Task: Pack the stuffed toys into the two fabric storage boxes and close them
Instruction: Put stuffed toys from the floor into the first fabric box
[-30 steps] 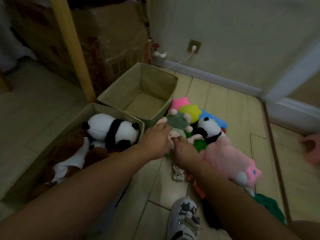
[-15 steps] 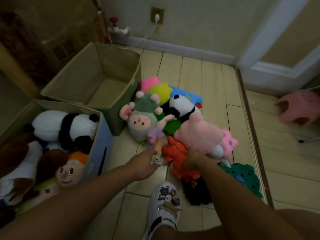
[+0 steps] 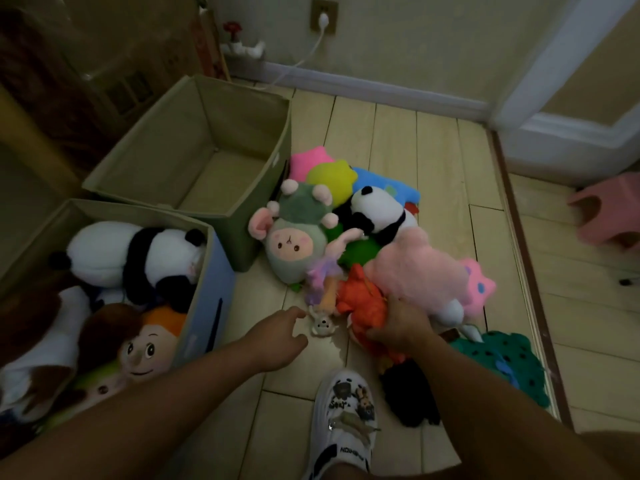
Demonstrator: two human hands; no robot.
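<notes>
The floor (image 3: 394, 140) is made of pale wooden planks, and it meets a light wall with a white baseboard (image 3: 381, 95). A wall socket (image 3: 323, 16) holds a white plug, and its cable runs down to the floor. A pink stool (image 3: 609, 216) stands at the right edge.

2 fabric storage boxes stand at the left, both with the top open. The far box (image 3: 194, 147) shows only its bare bottom. The near box (image 3: 211, 282) already holds a big panda (image 3: 131, 258), a doll with orange hair (image 3: 149, 344) and some other toys.

The rest of the stuffed toys lie in a pile on the floor just beside the far box: a green-hooded doll (image 3: 294, 240), a small panda (image 3: 377, 213), a pink plush (image 3: 419, 271), an orange plush (image 3: 363, 299) and a teal plush (image 3: 502, 365).

The left hand (image 3: 277, 337) has the fingers loosely curled, with the fingertips just beside a tiny grey toy (image 3: 322, 325) on the floor; I cannot tell if they touch it. The right hand (image 3: 401, 323) is closed on the orange plush, under the pink plush. A white shoe (image 3: 346, 420) stands between the 2 arms.
</notes>
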